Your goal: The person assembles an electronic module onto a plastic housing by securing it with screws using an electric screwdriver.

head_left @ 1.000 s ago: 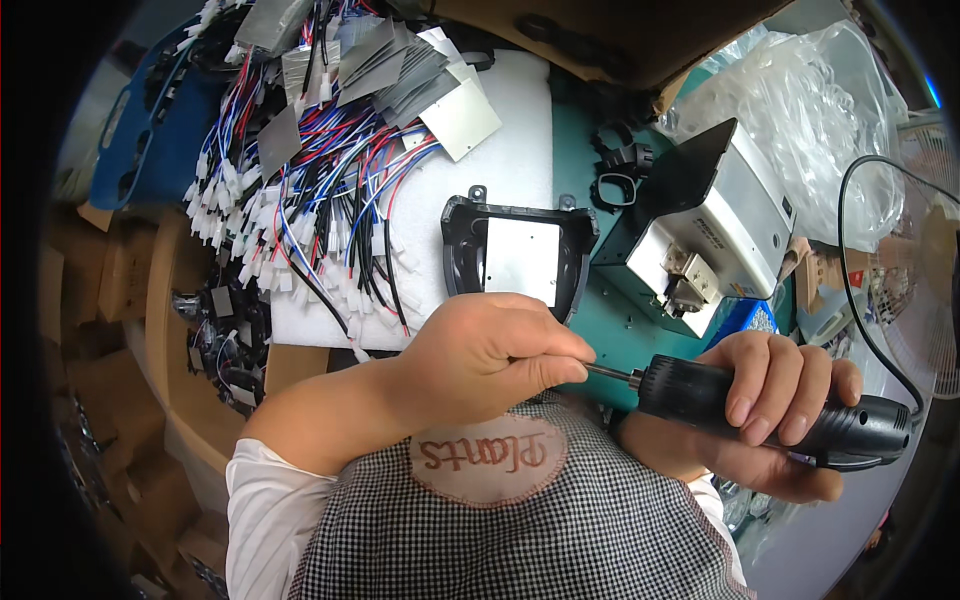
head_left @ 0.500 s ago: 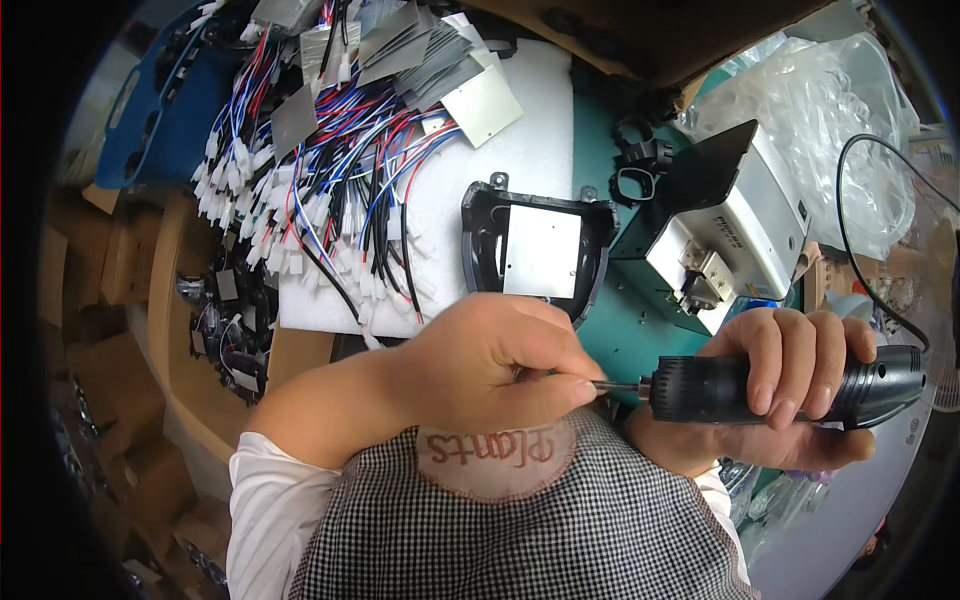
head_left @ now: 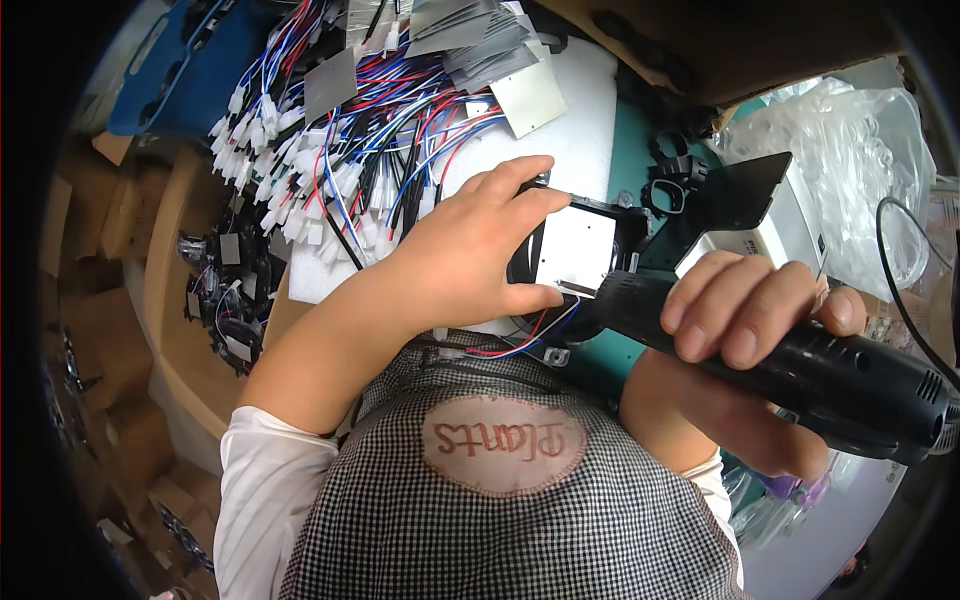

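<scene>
in the head view, the left hand, thumb and fingers spread wide, clasps the left side of a curved black plastic housing fitted with a smooth metal plate, at the white foam sheet's near right corner. the right hand wraps a ribbed black electric screwdriver, bit hidden. upside-down lettering marks the oval patch on the finely checked apron.
</scene>
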The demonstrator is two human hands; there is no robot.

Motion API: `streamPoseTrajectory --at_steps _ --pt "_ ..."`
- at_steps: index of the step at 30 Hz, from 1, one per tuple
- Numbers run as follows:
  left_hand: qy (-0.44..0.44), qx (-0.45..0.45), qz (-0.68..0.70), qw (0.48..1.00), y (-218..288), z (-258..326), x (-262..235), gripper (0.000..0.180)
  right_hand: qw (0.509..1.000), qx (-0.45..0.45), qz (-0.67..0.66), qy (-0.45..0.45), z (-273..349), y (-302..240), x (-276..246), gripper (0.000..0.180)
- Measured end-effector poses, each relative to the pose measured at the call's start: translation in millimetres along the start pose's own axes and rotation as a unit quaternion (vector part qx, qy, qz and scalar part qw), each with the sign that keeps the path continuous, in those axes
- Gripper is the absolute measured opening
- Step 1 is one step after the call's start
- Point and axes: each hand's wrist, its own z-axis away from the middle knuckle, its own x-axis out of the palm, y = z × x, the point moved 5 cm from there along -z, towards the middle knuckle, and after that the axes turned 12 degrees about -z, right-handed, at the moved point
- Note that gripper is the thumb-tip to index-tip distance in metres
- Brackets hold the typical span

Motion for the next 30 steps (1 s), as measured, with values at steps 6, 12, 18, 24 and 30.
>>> streamPoseTrajectory --at_steps 6,12,18,24,30 --pt "0.011 0.021 0.013 1.000 -1 -1 4 0.076 1.000 0.001 0.022 -0.018 4 21 -8 0.080" --pt "0.038 0.044 0.028 0.998 -2 -1 5 0.077 0.998 0.012 0.061 -0.007 4 30 -10 0.079" --pt "0.030 0.035 0.046 0.998 -4 -2 5 0.076 0.994 0.003 0.076 -0.074 -4 29 0 0.080" --pt "0.034 0.032 0.036 0.998 -5 -3 4 0.068 0.996 0.010 0.071 -0.057 -1 34 3 0.078" --pt "0.038 0.036 0.056 0.997 -3 -2 4 0.077 0.992 0.050 0.064 -0.098 -10 39 6 0.074"
